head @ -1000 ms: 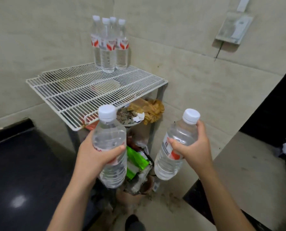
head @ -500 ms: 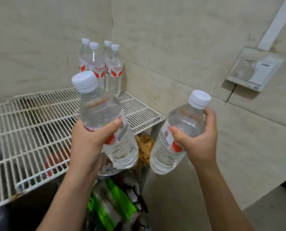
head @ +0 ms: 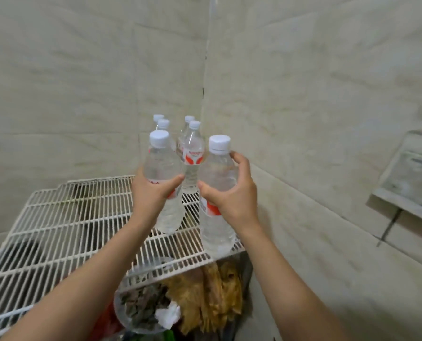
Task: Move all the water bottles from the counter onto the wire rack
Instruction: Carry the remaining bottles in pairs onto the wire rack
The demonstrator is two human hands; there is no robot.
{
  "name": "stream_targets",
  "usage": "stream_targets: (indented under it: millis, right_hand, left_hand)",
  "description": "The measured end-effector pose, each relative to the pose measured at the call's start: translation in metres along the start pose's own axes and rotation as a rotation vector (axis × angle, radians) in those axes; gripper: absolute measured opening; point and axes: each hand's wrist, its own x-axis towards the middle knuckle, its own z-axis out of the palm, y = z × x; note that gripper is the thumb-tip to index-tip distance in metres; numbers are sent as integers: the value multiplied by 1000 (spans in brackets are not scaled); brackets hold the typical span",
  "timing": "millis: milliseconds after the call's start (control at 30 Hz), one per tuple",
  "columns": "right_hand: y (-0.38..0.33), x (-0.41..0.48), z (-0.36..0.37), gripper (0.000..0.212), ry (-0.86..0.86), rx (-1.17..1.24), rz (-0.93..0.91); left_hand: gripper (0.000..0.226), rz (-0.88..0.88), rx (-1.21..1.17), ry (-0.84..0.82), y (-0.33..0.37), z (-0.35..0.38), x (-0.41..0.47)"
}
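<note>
Left hand (head: 152,195) grips the left bottle (head: 162,166), right hand (head: 237,195) the right bottle (head: 217,232), which seems over the edge of the rack (head: 64,225); released there, it could topple off.

The four clear plastic water bottles (head: 192,153) at the back are partly hidden by the two clear held bottles (head: 164,166). The red labels of these two are mostly covered by the left hand (head: 153,195) and right hand (head: 234,195). The white wire rack (head: 57,230) is cut off at the left edge. Whether the held bottles touch it cannot be told.
</note>
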Motion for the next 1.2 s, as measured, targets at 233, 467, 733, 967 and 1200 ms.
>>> stream_targets:
  millis: [233, 467, 733, 967, 1200]
  right_hand:
    - [40, 68, 38, 77, -27, 7, 8]
    - [88, 111, 67, 71, -72, 88, 132]
    - [99, 119, 63, 75, -152, 86, 137]
    - [111, 90, 61, 79, -188, 136, 194]
    - [129, 62, 51, 109, 151, 26, 153]
  left_hand:
    - [82, -95, 82, 88, -34, 33, 49]
    - [59, -6, 128, 49, -44, 41, 59]
    - [79, -98, 77, -17, -45, 38, 63]
    - [69, -49, 78, -104, -47, 27, 61]
    - [63, 19, 27, 181, -43, 19, 60]
